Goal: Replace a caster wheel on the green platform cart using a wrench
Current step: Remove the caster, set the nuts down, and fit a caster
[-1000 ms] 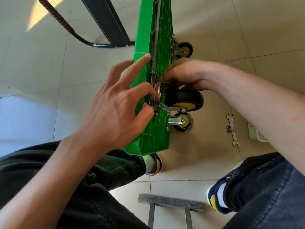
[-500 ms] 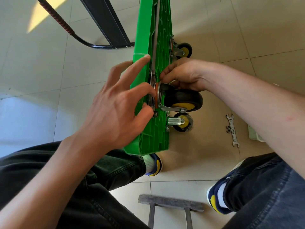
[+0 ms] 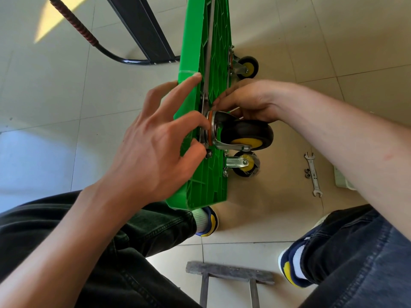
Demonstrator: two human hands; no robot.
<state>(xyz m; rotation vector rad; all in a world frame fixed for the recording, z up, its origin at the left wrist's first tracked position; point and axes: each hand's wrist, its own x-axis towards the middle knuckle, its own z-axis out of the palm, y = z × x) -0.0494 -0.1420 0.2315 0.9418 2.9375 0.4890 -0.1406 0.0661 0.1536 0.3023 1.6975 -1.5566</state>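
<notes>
Left hand (image 3: pixel 153 150) first: fingers spread apart, the index laid straight along the near edge of the green platform cart (image 3: pixel 213 63), the middle and ring fingertips curled in against the metal plate of the caster wheel (image 3: pixel 246 134), pressing it to the cart's underside. Whether those tips pinch a fastener, I cannot tell; a small dark bolt head (image 3: pixel 209 154) sits just beside the lowest fingertip. Over on the right, the right hand (image 3: pixel 249 101) has its fingers bunched together and curled down at the far edge of that same plate, thumb tucked under; what they hold is hidden.

The caster itself, black tyre with a yellow hub, juts out to the right from the cart, which stands on edge on the tiled floor (image 3: pixel 55 96). Just nearer sits a second caster (image 3: pixel 245 163), and a third (image 3: pixel 246 66) at the far end. The wrench (image 3: pixel 313 174) lies on the floor well to the right, untouched, with two small nuts (image 3: pixel 307 172) just beside its shaft. The cart's black handle (image 3: pixel 138 25) stretches away on the far left.
</notes>
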